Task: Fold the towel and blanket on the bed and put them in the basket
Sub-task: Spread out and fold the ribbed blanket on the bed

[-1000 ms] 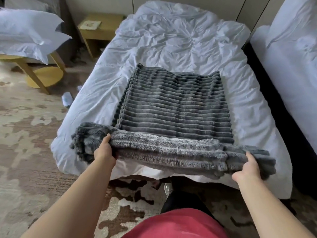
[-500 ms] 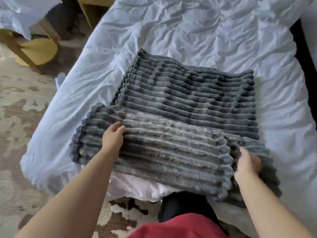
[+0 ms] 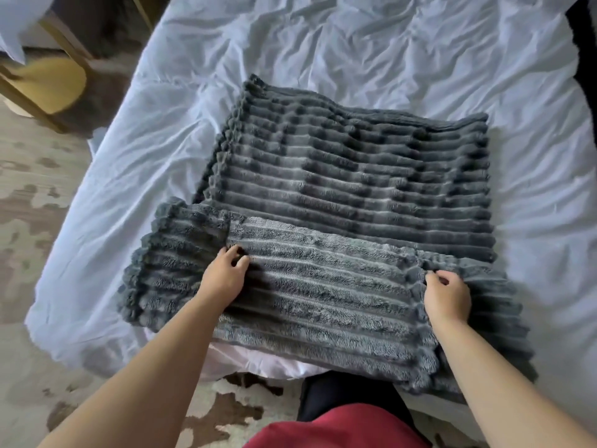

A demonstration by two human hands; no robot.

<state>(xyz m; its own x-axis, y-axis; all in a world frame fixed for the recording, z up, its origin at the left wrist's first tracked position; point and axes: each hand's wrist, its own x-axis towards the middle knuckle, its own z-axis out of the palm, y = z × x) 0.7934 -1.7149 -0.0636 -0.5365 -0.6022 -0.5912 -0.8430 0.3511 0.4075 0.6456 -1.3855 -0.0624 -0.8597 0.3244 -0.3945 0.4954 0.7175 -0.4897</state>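
A grey ribbed plush blanket point(image 3: 355, 176) lies on the white bed point(image 3: 355, 53). Its near part is folded over onto itself as a flap across the foot of the bed. My left hand point(image 3: 224, 276) rests on the left part of that flap, fingers curled into the pile at the flap's edge. My right hand point(image 3: 447, 295) pinches the flap's right edge between thumb and fingers. No towel and no basket are in view.
A yellow wooden chair or stool point(image 3: 48, 88) stands on the patterned carpet point(image 3: 29, 202) left of the bed. A dark gap point(image 3: 586, 43) runs along the bed's right side. My red and black clothing point(image 3: 339, 425) is at the bottom.
The blanket's near edge, held up at the bed's foot a second ago, has been carried forward and laid down as a flap. The camera has moved closer and tilted down.
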